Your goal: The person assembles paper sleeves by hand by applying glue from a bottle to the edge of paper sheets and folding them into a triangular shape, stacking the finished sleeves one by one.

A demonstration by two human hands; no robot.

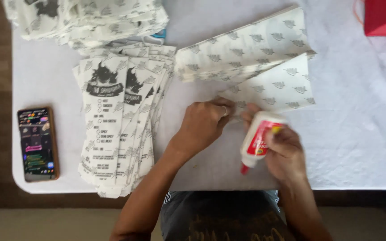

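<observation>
The right hand (284, 149) is wrapped tight around a white glue bottle (258, 140), tip down. The left hand (204, 120) presses curled fingers on the folded printed paper (278, 87).

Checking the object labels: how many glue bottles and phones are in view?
1 glue bottle, held in the right hand, nozzle pointing down. 1 phone, on the table's left edge. More could be hidden under the paper stacks.

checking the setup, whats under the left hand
The left hand presses on a white printed paper sheet lying on the white table. The sheet's edge beneath the hand is covered.
</observation>
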